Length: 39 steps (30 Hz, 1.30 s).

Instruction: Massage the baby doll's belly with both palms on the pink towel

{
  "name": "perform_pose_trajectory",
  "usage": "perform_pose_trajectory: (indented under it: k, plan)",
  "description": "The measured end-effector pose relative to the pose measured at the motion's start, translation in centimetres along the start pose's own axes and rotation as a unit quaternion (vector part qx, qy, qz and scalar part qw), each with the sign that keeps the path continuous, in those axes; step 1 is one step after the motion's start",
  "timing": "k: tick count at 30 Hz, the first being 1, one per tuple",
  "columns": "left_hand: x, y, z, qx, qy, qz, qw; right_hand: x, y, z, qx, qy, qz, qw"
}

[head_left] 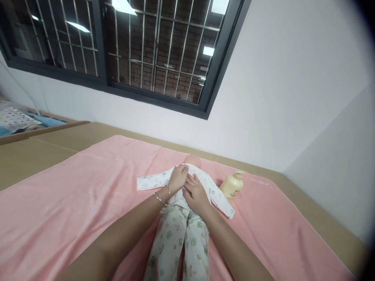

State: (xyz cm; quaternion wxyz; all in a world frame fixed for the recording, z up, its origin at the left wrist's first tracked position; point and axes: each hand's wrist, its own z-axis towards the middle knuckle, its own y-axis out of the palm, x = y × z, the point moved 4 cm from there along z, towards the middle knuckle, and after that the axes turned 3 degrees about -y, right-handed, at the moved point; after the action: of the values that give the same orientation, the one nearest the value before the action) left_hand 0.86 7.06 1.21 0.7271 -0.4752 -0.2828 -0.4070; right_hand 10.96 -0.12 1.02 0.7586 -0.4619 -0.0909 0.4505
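Observation:
A baby doll (191, 160) lies on its back on a pink towel (73, 195), dressed in a white printed romper (178, 238). My left hand (177, 179), with bangles on the wrist, rests on the doll's chest near the collar and seems to pinch the fabric. Right beside it, my right hand (196, 193) lies flat on the romper's front with fingers together. Both sleeves are spread out to the sides. The doll's head is mostly hidden behind my hands.
A cream pump bottle (233, 185) lies on the towel just right of the doll. The towel covers a tan table (319, 218) against a white wall. A barred window (152, 50) is above. Folded cloths (17, 119) sit at far left.

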Motion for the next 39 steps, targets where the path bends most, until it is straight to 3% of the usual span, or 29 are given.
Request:
perform_pose_trajectory:
  k: [11, 18, 22, 25, 27, 29, 33, 36, 39]
  plan:
    - [-0.5, 0.4, -0.2, 0.008, 0.041, 0.032, 0.999, 1.9, -0.6, -0.3, -0.01, -0.01, 0.017, 1.0]
    - [-0.6, 0.4, -0.7, 0.025, 0.058, 0.044, 0.997, 4.3, -0.2, -0.3, 0.006, 0.038, 0.039, 0.999]
    - [-0.3, 0.2, -0.9, 0.025, 0.058, 0.041, 0.997, 5.5, 0.0, -0.2, -0.009, 0.13, -0.018, 0.991]
    - [-0.4, 0.2, -0.8, 0.026, 0.054, 0.035, 0.998, 5.8, -0.1, -0.5, 0.004, 0.225, -0.083, 0.971]
    - [-0.6, 0.3, -0.7, 0.026, 0.05, 0.022, 0.998, 5.0, -0.2, -0.8, 0.013, 0.253, -0.126, 0.959]
    - [-1.0, 0.4, -0.4, 0.03, 0.018, -0.011, 0.999, 3.7, 0.0, -0.7, 0.005, 0.234, -0.143, 0.962]
    - [-2.2, 0.4, 0.0, 0.045, -0.103, -0.121, 0.986, 1.6, 0.5, 0.2, -0.063, 0.084, -0.09, 0.99]
    - [-2.3, 0.3, -0.1, 0.049, -0.123, -0.152, 0.979, 3.2, 0.1, 0.7, -0.092, 0.035, -0.035, 0.994]
    - [-1.9, 0.2, -0.3, 0.052, -0.103, -0.135, 0.984, 6.4, -0.6, 0.7, -0.077, 0.067, 0.004, 0.995]
